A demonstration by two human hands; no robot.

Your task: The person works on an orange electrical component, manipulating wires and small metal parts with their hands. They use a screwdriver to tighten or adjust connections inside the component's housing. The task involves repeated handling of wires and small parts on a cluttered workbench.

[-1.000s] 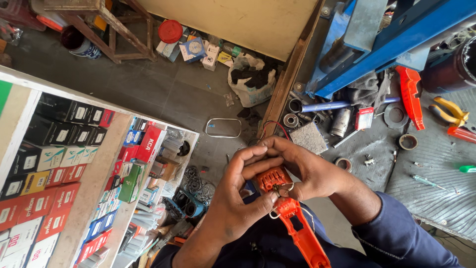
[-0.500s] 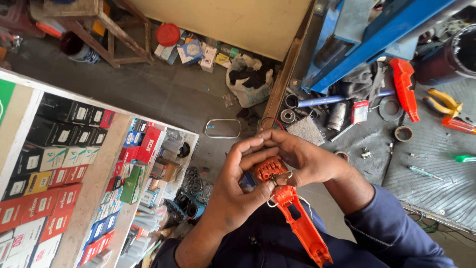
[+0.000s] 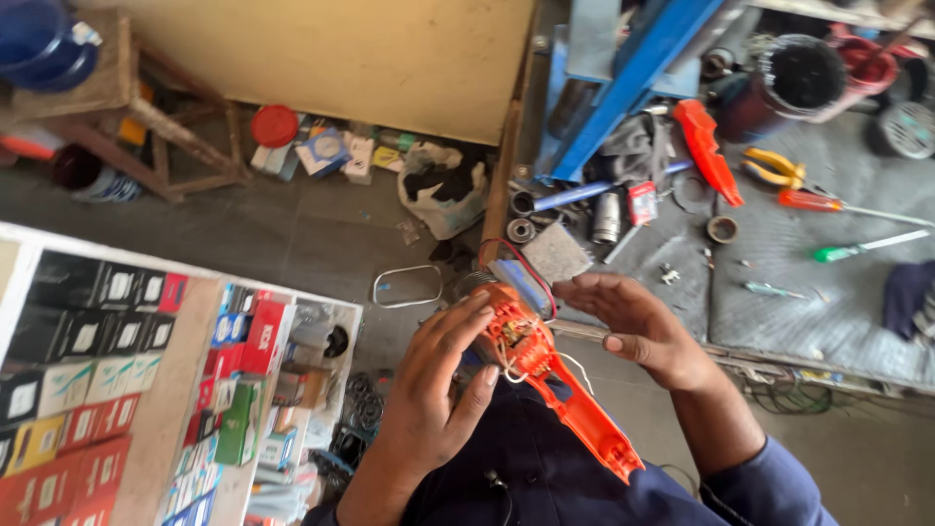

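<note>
Orange tool half-shell (image 3: 560,390) held in the air over the lap, in front of the counter's (image 3: 808,302) near edge, open side up with red and white wires (image 3: 521,341) showing in the head, handle end slanting down toward the body. Left hand (image 3: 438,399) wrapped round the head from the left, fingers clamped on the casing. Right hand (image 3: 643,326) just beside the head on the right, open, fingers apart and stretched flat, gripping nothing; whether the fingertips touch the wires cannot be told.

On the counter: second orange shell (image 3: 706,146) toward the far edge, yellow pliers (image 3: 774,168) and red screwdriver (image 3: 828,205) right of it, green screwdriver (image 3: 862,248) nearer, blue rod (image 3: 584,193) by the left edge. Black bucket (image 3: 799,78) at the far side. Shelf of small boxes (image 3: 117,370) down at the left, above the floor.
</note>
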